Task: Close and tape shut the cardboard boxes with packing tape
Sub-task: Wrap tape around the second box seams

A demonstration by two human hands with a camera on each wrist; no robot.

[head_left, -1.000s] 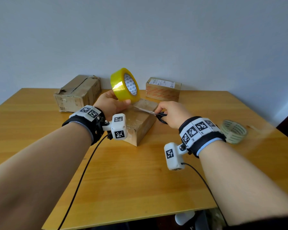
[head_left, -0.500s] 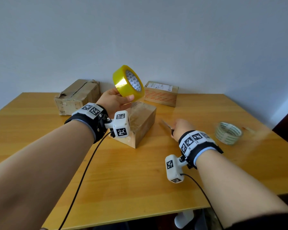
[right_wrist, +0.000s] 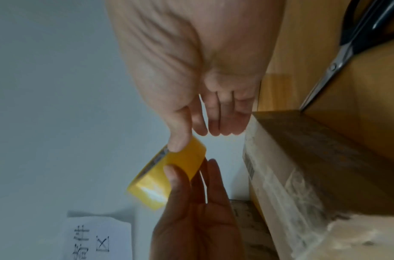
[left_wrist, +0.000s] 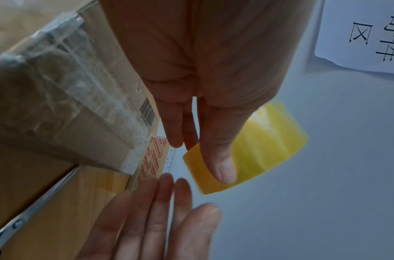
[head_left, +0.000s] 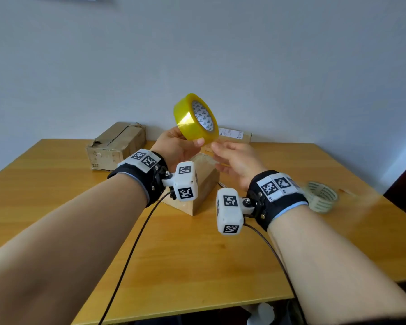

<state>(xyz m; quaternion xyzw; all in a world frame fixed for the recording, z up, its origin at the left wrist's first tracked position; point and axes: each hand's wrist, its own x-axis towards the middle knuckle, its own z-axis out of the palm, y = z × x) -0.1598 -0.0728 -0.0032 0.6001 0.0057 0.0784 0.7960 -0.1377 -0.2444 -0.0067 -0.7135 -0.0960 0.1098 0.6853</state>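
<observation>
My left hand (head_left: 192,141) holds a yellow packing tape roll (head_left: 195,118) up in the air above the small cardboard box (head_left: 206,181) at the table's middle. Its thumb presses the roll's outer face (left_wrist: 269,140) and its fingers are behind. My right hand (head_left: 218,148) is raised beside the roll with its fingers straight and nothing in it. In the right wrist view its thumb touches the roll's edge (right_wrist: 187,158). The box (left_wrist: 69,105) carries wrinkled clear tape along its top.
Scissors (right_wrist: 358,35) lie on the wooden table (head_left: 197,266) just right of the middle box. A worn cardboard box (head_left: 117,146) stands at the back left, a labelled box (head_left: 234,134) at the back. A clear tape roll (head_left: 321,195) lies at the right.
My right hand laid the scissors on the table beside the box, then rose empty to the tape roll. My left hand lifted the roll higher off the box.
</observation>
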